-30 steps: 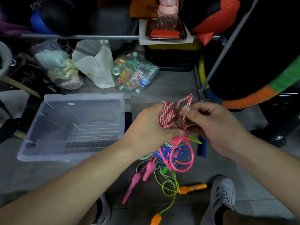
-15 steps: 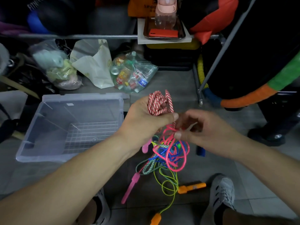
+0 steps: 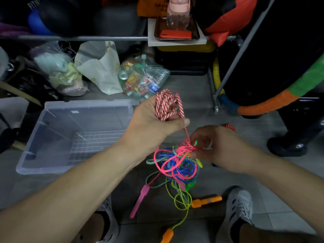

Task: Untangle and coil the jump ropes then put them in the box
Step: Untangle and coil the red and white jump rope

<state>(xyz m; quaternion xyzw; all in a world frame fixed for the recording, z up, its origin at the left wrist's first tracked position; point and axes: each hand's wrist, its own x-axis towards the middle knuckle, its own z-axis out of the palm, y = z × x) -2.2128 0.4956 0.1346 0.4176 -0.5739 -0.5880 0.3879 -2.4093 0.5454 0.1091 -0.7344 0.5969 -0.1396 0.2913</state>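
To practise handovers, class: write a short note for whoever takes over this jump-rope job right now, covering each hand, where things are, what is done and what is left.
Left hand grips the partly coiled red-and-white rope; its tail runs down into the tangle.
Right hand pinches the tangle's top.
Clear box, on the floor to the left, holds no rope.
Done: part of one coil.
Left: free that rope, untangle and coil the others, box them all.
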